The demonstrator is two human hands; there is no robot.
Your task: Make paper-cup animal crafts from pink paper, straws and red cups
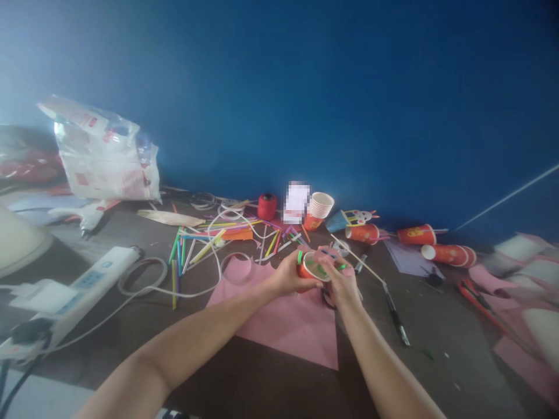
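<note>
An orange-red paper cup (308,269), tilted with its pale mouth towards me, is between my two hands above a pink paper sheet (301,337). My left hand (292,273) grips it from the left, fingers wrapped about its side. At the rim on the other side, my right hand (342,282) is closed on the cup, its fingertips over the opening. Small green pieces (328,266) show by the fingers of both hands; what they are is too blurred to tell. Below my right hand lies a dark ring-shaped thing (327,298), partly hidden.
Behind the hands stand a stack of paper cups (322,205) and a red spool (267,206). Coloured strips (209,247) and a white cable (186,295) spread leftward, near a power strip (96,273) and glue gun (91,216). Rightward lie a pen (396,314) and red cups (449,255).
</note>
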